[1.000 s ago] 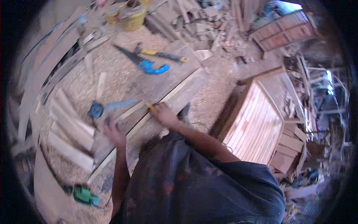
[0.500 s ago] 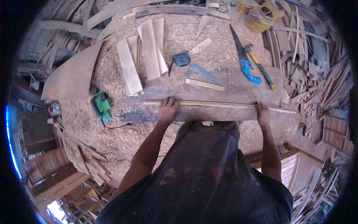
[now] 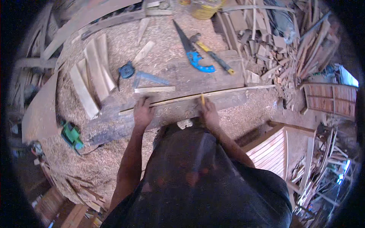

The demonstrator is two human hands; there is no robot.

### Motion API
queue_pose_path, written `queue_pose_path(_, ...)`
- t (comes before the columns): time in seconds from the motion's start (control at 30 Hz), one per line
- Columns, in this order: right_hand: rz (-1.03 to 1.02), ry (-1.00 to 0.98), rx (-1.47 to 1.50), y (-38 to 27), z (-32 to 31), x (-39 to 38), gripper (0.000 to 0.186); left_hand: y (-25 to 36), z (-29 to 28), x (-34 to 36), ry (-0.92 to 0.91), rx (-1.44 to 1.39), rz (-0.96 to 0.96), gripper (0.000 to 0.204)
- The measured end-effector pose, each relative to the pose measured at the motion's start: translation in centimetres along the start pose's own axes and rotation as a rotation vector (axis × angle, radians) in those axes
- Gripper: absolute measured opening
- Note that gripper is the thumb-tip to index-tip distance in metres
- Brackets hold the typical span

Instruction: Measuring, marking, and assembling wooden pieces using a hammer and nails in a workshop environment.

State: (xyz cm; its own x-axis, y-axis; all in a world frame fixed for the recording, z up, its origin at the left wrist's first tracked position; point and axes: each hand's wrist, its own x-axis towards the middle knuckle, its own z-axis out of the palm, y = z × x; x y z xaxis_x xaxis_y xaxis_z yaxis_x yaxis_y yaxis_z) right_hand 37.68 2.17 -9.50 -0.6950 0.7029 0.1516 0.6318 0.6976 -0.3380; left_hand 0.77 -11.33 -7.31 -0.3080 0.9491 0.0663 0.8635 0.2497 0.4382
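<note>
A long thin wooden strip point(image 3: 235, 91) lies slantwise across the wide worn board point(image 3: 213, 82) in front of me. My left hand point(image 3: 143, 113) rests on the strip near its left end, fingers apart and pressed down over it. Farther right along the same strip, my right hand point(image 3: 209, 115) has its fingers closed round a yellow pencil point(image 3: 203, 99), which stands up at the strip's edge. Just beyond my hands lie a short wooden piece point(image 3: 155, 89), a bluish try square point(image 3: 152, 78) and a dark blue tape measure point(image 3: 126, 70).
A blue-handled handsaw point(image 3: 197, 61) and a yellow-and-black hammer point(image 3: 213, 55) lie on the far right of the board. Wooden slats point(image 3: 98, 67) and a green power tool point(image 3: 71, 135) are at the left. Offcuts point(image 3: 266, 57) pile up at the right; shavings cover much of the surface.
The view has swung to the right. My right hand, with the pencil, has come left along the strip, nearer to my left hand. My left hand stays on the strip.
</note>
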Motion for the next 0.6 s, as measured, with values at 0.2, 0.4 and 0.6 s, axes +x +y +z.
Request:
queue_pose_path(0.2,0.152,-0.229,0.178,-3.0,0.6,-4.7,0.066,-1.4,0.3,4.6,0.058,0.227,0.018,0.047)
queue_pose_path(0.4,0.361,-0.186,0.302,-4.7,1.2,-7.8,0.052,-2.6,0.7,7.5,-0.085,0.309,0.015,0.054)
queue_pose_path(0.6,0.394,-0.099,0.361,-8.9,-1.2,-3.3,0.049,-1.8,-1.2,7.9,0.099,0.299,0.149,0.056)
